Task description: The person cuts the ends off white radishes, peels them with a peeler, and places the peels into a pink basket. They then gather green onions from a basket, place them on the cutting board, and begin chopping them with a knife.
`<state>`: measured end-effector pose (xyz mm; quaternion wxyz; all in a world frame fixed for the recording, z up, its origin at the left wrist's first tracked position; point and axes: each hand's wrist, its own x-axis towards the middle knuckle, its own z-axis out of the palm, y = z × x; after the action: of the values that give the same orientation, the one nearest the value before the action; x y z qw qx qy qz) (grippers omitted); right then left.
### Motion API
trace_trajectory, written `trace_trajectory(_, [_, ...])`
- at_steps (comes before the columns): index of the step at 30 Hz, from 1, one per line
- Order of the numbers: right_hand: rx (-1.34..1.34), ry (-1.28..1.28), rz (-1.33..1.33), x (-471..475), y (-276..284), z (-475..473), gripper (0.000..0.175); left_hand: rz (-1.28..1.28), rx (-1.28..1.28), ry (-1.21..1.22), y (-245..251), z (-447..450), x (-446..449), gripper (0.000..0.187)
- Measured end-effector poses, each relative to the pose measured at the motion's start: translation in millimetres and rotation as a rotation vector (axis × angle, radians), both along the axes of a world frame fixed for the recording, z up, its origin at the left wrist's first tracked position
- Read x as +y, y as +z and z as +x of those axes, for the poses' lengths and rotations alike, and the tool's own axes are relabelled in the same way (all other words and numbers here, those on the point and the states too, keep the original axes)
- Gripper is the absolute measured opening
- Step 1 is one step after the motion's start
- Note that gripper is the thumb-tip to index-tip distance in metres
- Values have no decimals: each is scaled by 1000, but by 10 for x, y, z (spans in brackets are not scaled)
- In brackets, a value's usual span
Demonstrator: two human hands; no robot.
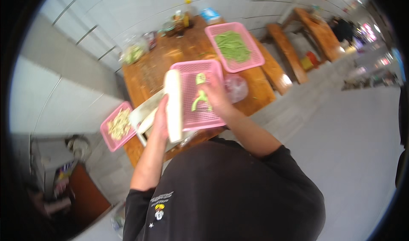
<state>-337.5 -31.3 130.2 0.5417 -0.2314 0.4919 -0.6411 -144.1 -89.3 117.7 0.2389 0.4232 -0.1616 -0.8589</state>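
My left hand [162, 118] is wrapped around a long white root vegetable [173, 107], which looks like a daikon and stands lengthwise in front of me. Over a pink plastic basket [188, 121], my right hand [214, 92] grips a light green Y-shaped peeler [201, 97], its forked end towards me. Peeler and vegetable are apart. Beneath my left hand lies a white cutting board [137, 115], with another pale, long vegetable piece [148, 121] on it. Motion blurs both hands somewhat.
Left of the board, a pink basket [105, 130] holds pale cut pieces. Another pink basket [257, 54] of green bean-like strips stands at the wooden table's [143, 71] far right, near a clear plastic bag [236, 87]. Bottles [179, 20] and bagged greens [132, 54] line the wall side.
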Motion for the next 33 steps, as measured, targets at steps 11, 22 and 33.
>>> trace_trajectory(11, [285, 53, 122, 48, 80, 251, 36, -16, 169, 107, -45, -608, 190, 51])
trace_trajectory(22, [730, -321, 410, -1277, -902, -652, 39, 212, 123, 93, -173, -460, 454, 50])
trace_trajectory(33, [344, -58, 179, -605, -360, -228, 36, 46, 158, 148, -361, -495, 111, 47])
